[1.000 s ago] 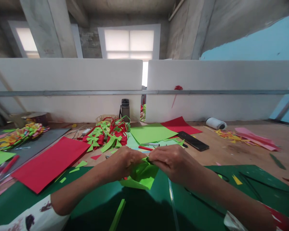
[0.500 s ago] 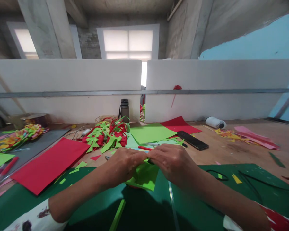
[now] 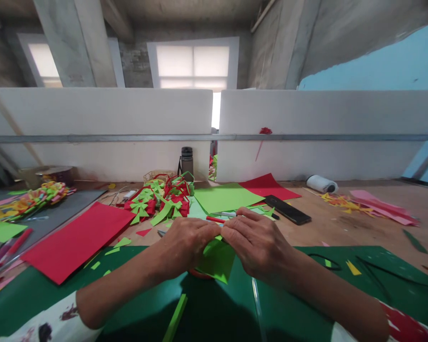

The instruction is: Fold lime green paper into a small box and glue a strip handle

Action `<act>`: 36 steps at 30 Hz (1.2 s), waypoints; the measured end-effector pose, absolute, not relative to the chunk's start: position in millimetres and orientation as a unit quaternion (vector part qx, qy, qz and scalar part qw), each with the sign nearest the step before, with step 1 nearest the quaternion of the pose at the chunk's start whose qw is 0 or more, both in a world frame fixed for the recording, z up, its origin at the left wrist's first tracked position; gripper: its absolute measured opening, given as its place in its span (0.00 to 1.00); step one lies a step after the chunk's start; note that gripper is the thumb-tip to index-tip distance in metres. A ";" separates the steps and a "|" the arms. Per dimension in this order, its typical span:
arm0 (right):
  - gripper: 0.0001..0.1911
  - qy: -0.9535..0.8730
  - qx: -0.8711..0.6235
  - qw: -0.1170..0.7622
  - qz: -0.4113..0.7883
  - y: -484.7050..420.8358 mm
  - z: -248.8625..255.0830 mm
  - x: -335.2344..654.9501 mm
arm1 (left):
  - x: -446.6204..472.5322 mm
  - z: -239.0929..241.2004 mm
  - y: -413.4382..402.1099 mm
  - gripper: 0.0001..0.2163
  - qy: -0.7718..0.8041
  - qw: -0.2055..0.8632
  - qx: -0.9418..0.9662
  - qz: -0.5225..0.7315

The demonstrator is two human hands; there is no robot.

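Both hands meet over a small piece of bright green paper (image 3: pixel 218 262) in the middle of the view. My left hand (image 3: pixel 189 244) is closed on its upper left edge, fingers mostly hidden behind the wrist and knuckles. My right hand (image 3: pixel 259 242) pinches the upper right edge, its index finger slightly raised. The two thumbs almost touch at the top of the paper. Something reddish shows under the paper's lower left, too little to name. Below lies a green cutting mat (image 3: pixel 135 304) with a narrow green paper strip (image 3: pixel 176 316) on it.
A red sheet (image 3: pixel 80 240) lies left, with green scraps beside it. Behind are red and green paper pieces (image 3: pixel 160 204), a bottle (image 3: pixel 187 161), a green sheet (image 3: pixel 224 197) and a phone (image 3: pixel 287 209). A thread roll (image 3: pixel 321 184) and pink paper (image 3: pixel 385 207) lie right.
The green paper has tilted, its lower part now flatter and facing me. The right hand's index finger has lifted a little. The hands stay together in about the same place.
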State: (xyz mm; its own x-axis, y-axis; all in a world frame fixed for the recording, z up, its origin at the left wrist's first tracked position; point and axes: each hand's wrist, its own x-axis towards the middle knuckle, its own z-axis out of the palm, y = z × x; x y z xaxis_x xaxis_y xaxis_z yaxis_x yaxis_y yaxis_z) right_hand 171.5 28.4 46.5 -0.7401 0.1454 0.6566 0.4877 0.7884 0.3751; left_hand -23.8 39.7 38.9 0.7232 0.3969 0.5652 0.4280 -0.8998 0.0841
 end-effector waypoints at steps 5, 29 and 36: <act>0.13 -0.891 -0.206 0.333 -0.230 28.1 46.0 170.3 | -23.1 41.5 39.8 0.10 -0.245 0.012 -0.922 -0.301; 0.12 -0.903 -0.312 0.254 -0.150 34.5 46.0 168.0 | -16.8 37.5 39.2 0.13 -0.296 -0.119 -0.896 -0.309; 0.11 -0.914 -0.302 0.228 -0.145 33.3 44.5 168.8 | -13.3 43.4 35.2 0.11 -0.302 -0.070 -0.910 -0.275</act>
State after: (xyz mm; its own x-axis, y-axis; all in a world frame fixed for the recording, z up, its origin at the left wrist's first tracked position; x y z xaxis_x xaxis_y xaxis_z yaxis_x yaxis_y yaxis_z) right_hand 168.8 33.3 44.5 -0.7137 0.4863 0.5041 0.6185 0.7754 0.1276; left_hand -13.3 35.2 43.4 0.6660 0.5882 0.4589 0.5107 -0.8078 0.2942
